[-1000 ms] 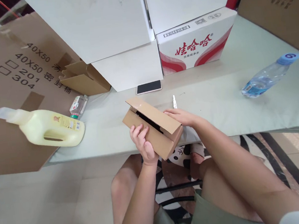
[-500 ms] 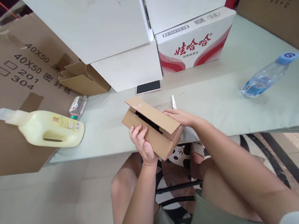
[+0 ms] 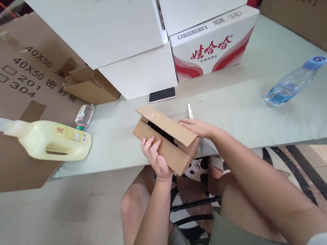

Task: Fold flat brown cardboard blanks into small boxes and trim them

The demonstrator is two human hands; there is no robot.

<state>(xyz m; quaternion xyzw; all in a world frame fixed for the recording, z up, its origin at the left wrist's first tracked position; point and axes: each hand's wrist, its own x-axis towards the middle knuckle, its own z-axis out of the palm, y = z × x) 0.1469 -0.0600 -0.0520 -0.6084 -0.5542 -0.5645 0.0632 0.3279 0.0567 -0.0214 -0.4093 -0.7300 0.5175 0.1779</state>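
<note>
Probably steadying a small, half-open brown cardboard box (image 3: 169, 127), tilted, at the near edge of the pale-green cloth-covered worktop (image 3: 233, 119). Clasping its near side with the left hand (image 3: 156, 157); apparently bracing the far side with the right hand (image 3: 197, 128), too hidden to tell whether gripping.

The pale table (image 3: 237, 99) bears 1 phone (image 3: 162, 95), 1 blue-capped bottle (image 3: 289, 85) and 1 printed carton (image 3: 214, 49).
</note>
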